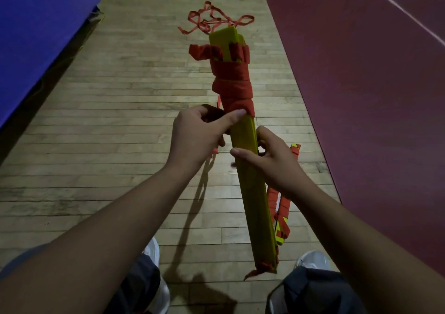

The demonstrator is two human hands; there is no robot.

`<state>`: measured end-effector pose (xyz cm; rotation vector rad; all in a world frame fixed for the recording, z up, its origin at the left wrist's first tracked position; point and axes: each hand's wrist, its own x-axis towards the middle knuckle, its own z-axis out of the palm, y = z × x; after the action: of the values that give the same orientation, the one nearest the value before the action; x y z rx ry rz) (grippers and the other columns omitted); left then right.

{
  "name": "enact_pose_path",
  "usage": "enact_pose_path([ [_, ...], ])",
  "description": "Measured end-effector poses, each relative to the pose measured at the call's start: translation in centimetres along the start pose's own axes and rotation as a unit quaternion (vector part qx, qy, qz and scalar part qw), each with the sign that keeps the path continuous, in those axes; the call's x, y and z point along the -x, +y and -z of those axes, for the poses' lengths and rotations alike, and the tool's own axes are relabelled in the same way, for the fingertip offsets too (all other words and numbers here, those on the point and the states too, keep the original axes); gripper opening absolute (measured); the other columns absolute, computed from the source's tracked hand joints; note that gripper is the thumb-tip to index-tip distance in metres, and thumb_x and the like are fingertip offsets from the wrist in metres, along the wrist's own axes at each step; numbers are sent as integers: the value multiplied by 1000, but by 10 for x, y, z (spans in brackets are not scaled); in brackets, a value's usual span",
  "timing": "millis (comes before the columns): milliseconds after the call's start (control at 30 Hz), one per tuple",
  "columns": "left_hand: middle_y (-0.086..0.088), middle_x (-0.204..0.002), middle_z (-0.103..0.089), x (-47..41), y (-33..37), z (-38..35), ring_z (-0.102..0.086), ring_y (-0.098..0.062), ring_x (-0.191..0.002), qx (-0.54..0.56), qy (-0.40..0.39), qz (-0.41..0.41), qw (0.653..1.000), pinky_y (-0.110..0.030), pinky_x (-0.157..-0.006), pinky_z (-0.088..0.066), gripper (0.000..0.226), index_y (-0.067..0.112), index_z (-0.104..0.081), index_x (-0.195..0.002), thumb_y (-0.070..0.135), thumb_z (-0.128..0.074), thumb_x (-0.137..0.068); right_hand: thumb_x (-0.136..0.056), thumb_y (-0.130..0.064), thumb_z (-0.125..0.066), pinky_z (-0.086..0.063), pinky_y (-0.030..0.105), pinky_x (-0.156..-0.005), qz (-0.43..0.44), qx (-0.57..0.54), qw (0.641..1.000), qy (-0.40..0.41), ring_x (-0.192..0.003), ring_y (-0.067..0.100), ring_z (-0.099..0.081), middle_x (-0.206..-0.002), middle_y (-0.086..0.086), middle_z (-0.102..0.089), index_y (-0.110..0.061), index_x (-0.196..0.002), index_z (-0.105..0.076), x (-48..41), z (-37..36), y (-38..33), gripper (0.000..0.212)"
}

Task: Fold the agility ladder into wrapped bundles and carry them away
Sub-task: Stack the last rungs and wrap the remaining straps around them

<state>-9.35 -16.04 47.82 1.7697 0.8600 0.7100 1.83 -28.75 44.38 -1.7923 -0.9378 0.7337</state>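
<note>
From the head camera, looking down over the person's arms, the ladder bundle [255,203] is held up off the wooden floor [120,97], a long stack of flat yellow rungs angled away from the body, its near end between the feet. Red strap wrapping [231,78] is wound thickly round its far half, and the rungs below that are bare.

The left hand [199,133] grips the bundle just under the wrapping, thumb laid across the front at the red edge, fingers curled round behind where I can't see them. The right hand [272,159] clasps the stack a little nearer, thumb over the yellow face, fingers hooked round the right edge.

Behind the right wrist a second bundle [284,205], yellow bound in red-orange strap, shows partly. The forearm covers its middle, and I can't tell whether it lies on the floor or hangs. Beyond the far tip a loose strap [212,21] lies in tangled loops on the boards. A blue mat [36,37] fills the left side; the maroon court [373,85] with white lines [409,15] runs along the right. White shoes [313,259] peek out below.
</note>
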Motion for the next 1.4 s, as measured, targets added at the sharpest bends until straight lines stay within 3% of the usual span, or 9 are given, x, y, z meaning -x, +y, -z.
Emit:
enact_pose_path([
  [133,0,-75,-77,-3,1,2,-73,-17,-61,33,-49,34,998,-26,-56,-56,35,10,-73,-89,45,-75,-87,-89,-38,-75,-60,48,-68,20,47,998,39,-77,21,-68,-92,2,-63,-20,-98,-55,0,-2,-1,28],
  [333,3,-66,-75,2,-6,-5,-73,-11,-58,-26,-50,63,996,-34,-62,-62,39,17,-73,-87,55,-78,-79,-90,-32,-75,-40,28,-55,22,158,985,57,-63,12,-52,-76,-4,-55,-34,-80,-37,3,-6,1,40],
  [533,-4,-77,-77,0,-4,-1,-75,-14,-66,78,-7,69,995,-28,-61,-59,35,10,-75,-91,44,-79,-83,-89,-37,-76,-53,38,-59,23,172,983,53,-71,19,-63,-81,2,-60,-29,-85,-38,3,-7,-7,39],
  [700,-12,-84,-78,-15,-12,11,-76,-25,-78,185,4,111,977,-35,-72,-59,44,-1,-75,-94,42,-80,-82,-104,-41,-49,-42,18,-61,-13,10,1000,20,-59,-5,-52,-70,-9,-54,-15,-85,-54,4,4,-13,33],
  [833,-19,-89,-76,-21,-10,13,-75,-33,-84,280,-26,122,952,-46,-80,-61,46,-5,-74,-96,38,-75,-82,-106,-40,-47,-51,28,-67,-91,-130,986,-44,-80,17,-68,-97,15,-74,-10,-110,-60,7,11,-13,34],
  [1000,-9,-82,-74,-28,-9,19,-74,-23,-82,339,-51,120,932,-36,-75,-60,39,1,-71,-95,38,-66,-85,-100,-51,-49,-54,23,-62,-172,-180,959,-134,-73,14,-71,-85,3,-74,-5,-113,-70,9,15,-18,52],
  [1100,-12,-91,-73,-27,-7,22,-74,-24,-88,330,-75,100,936,-33,-75,-59,46,1,-70,-100,43,-65,-83,-100,-49,-49,-55,28,-62,-148,-180,965,-117,-70,18,-71,-77,2,-73,-7,-104,-71,10,17,-18,48],
  [1233,-9,-76,-74,-29,-2,29,-71,-22,-65,224,-98,72,967,-32,-58,-56,46,5,-71,-84,50,-61,-82,-101,-34,-52,-60,50,-88,-104,-255,953,-124,-104,46,-69,-107,25,-72,7,-121,-60,11,17,-17,47],
  [1400,-15,-66,-73,-29,-5,31,-62,-18,-45,81,-98,48,991,-29,-50,-53,46,1,-69,-83,42,-57,-101,-103,-22,-54,-62,45,-76,-90,-278,954,-58,-89,42,-72,-91,24,-70,0,-107,-57,10,10,-16,23],
])
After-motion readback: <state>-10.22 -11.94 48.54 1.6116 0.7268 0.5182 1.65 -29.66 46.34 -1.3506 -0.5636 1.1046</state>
